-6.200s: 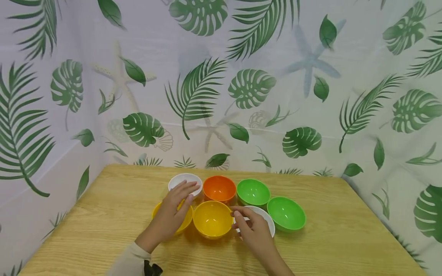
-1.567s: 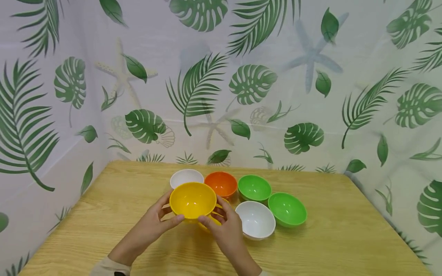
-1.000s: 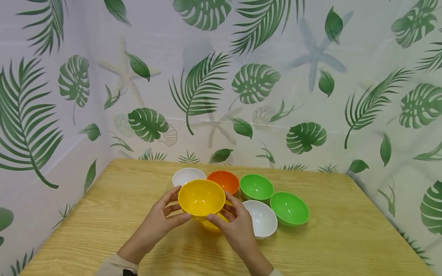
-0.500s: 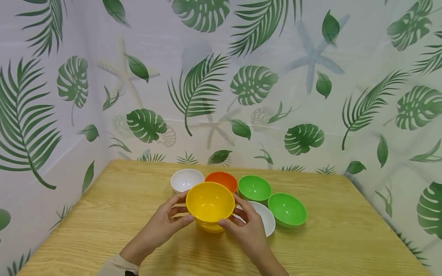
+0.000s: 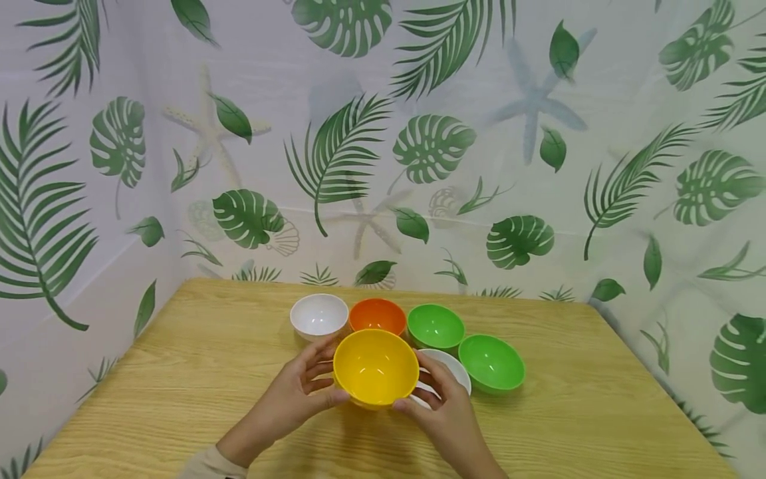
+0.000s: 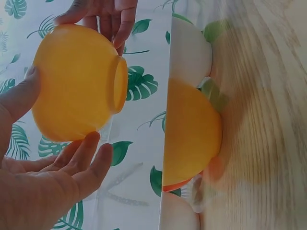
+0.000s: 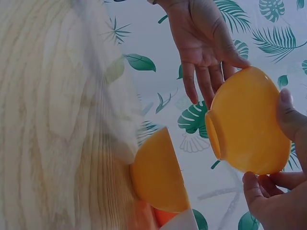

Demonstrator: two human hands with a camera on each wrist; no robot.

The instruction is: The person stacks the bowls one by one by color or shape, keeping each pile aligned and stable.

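Observation:
Between my two hands a yellow bowl (image 5: 376, 369) hangs upright in the air, seen from above in the head view. My left hand (image 5: 290, 392) grips its left side, thumb at the near rim and fingers underneath. On the right side my right hand (image 5: 445, 406) holds it the same way. Both wrist views show this bowl's footed base apart from a second yellow bowl (image 6: 194, 136) (image 7: 160, 172), which stands upright on the table below. In the head view the raised bowl hides that second one.
Behind stand a white bowl (image 5: 319, 316), an orange bowl (image 5: 377, 315) and a green bowl (image 5: 435, 326). Another green bowl (image 5: 492, 362) is at the right. A second white bowl (image 5: 445, 362) is partly hidden by my right hand. The wooden table (image 5: 179, 399) meets a leaf-print backdrop (image 5: 383, 166).
Earlier both yellow bowls stood side by side on the table. The left one has since been lifted by both hands, carried right over the other, and lowered slightly in the last half second.

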